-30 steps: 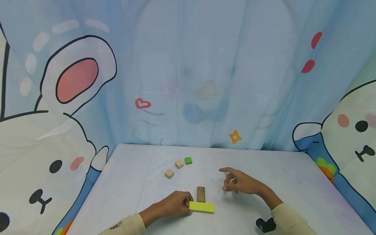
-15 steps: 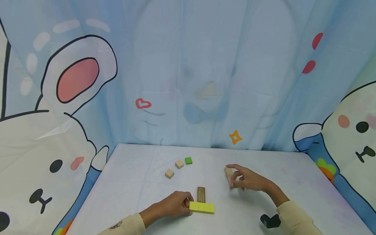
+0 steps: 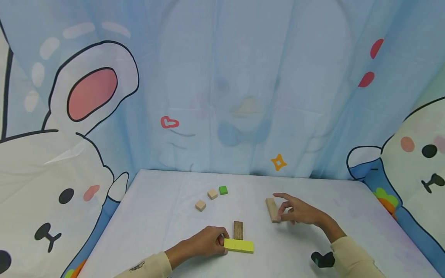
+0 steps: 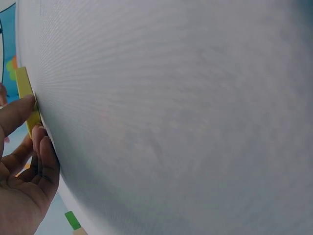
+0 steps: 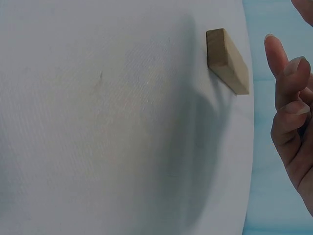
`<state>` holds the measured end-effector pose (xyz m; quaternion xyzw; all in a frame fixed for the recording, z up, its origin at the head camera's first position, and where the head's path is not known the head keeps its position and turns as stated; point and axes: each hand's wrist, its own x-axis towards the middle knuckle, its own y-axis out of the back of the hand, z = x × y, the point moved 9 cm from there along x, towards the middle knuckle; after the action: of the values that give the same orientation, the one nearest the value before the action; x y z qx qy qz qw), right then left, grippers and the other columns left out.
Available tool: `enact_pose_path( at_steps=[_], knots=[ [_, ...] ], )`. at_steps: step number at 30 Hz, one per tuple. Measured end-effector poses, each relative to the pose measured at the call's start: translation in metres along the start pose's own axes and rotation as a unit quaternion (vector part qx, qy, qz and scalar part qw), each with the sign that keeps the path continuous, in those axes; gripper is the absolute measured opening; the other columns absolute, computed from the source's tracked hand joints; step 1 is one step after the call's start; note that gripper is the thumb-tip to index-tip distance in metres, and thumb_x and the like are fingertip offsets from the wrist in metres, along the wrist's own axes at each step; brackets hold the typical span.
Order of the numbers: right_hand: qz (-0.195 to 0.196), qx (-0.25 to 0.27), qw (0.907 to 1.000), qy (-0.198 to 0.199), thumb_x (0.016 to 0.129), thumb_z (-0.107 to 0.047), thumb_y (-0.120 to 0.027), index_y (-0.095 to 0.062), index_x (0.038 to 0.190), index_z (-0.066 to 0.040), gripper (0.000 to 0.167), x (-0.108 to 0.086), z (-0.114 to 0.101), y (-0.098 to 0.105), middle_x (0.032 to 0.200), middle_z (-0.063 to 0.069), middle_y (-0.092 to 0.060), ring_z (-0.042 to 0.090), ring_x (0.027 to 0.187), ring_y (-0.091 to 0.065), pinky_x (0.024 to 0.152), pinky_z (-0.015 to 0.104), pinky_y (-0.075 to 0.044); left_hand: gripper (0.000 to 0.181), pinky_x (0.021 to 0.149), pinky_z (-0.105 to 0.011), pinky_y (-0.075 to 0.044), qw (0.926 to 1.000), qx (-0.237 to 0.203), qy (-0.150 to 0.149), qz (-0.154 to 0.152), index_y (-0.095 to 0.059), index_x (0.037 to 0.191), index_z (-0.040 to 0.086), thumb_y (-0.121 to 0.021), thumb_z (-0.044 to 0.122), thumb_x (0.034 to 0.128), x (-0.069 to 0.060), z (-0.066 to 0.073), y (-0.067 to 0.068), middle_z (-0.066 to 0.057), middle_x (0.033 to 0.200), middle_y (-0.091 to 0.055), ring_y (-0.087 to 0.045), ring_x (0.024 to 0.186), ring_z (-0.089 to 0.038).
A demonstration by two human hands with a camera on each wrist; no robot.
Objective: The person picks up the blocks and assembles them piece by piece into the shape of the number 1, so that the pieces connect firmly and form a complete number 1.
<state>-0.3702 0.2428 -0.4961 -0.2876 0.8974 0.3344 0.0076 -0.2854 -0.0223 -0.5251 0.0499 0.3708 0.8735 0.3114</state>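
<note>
Hand on the left point(image 3: 208, 241): pinching the left end of the yellow block point(image 3: 239, 246) between thumb and fingers, which are bent and closed up on it; holding nothing else.
Yellow block: long axis running across, left to right, in front of the person.
Brown block point(image 3: 238, 230): just beyond the yellow block's far side, long axis pointing away from the person; whether the two touch, cannot tell.
Loose cubes: one pale cube point(image 3: 200, 205), a second pale cube point(image 3: 212, 194) and a green cube point(image 3: 223, 190), slanting away to the right, beyond the left hand.
Plain wooden block point(image 3: 272, 210): flat on the table point(image 3: 163, 224), between the brown block and the right hand; long axis mostly away from the person, far end leaning left.
Nearer hand to it: the right, with the block to the left of its fingers.
Right hand point(image 3: 300, 211): index fairly straight, other fingers loosely bent, parted, gripping nothing; the right wrist view shows a gap to the block.
</note>
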Motion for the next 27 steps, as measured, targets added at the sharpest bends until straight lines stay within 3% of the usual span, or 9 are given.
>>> enact_pose_path(
  at_steps=[13,21,27],
  knots=[
    [-0.007,0.000,0.9993,-0.036,0.090,-0.025,-0.073,-0.020,0.156,-0.002,0.088,0.000,0.019,0.004,0.101,0.008,-0.065,0.023,0.077,-0.060,0.060,0.035,-0.050,0.026,0.068,-0.018,-0.045,0.9999,0.000,0.012,-0.004,-0.068,0.107,0.013,-0.080,0.013,0.0839,0.002,-0.004,-0.001,0.011,0.078,-0.057,-0.051,0.070,0.000],
    [-0.014,-0.001,0.9982,-0.058,0.085,-0.025,-0.079,-0.019,0.157,-0.004,0.096,0.005,0.032,0.002,0.107,0.009,-0.060,0.022,0.082,-0.059,0.064,0.035,-0.051,0.025,0.068,-0.018,-0.045,0.9997,-0.009,0.022,-0.007,-0.068,0.106,0.013,-0.080,0.012,0.0840,0.001,-0.003,-0.001,0.009,0.078,-0.058,-0.051,0.070,-0.001],
    [-0.012,-0.009,0.9973,-0.072,0.082,-0.025,-0.083,-0.020,0.156,-0.004,0.099,0.009,0.038,0.002,0.109,0.011,-0.057,0.022,0.078,-0.058,0.063,0.035,-0.049,0.026,0.066,-0.018,-0.045,0.9999,-0.007,0.013,-0.005,-0.068,0.107,0.013,-0.080,0.012,0.0841,0.001,-0.004,-0.001,0.010,0.077,-0.057,-0.051,0.068,0.000]
  ],
)
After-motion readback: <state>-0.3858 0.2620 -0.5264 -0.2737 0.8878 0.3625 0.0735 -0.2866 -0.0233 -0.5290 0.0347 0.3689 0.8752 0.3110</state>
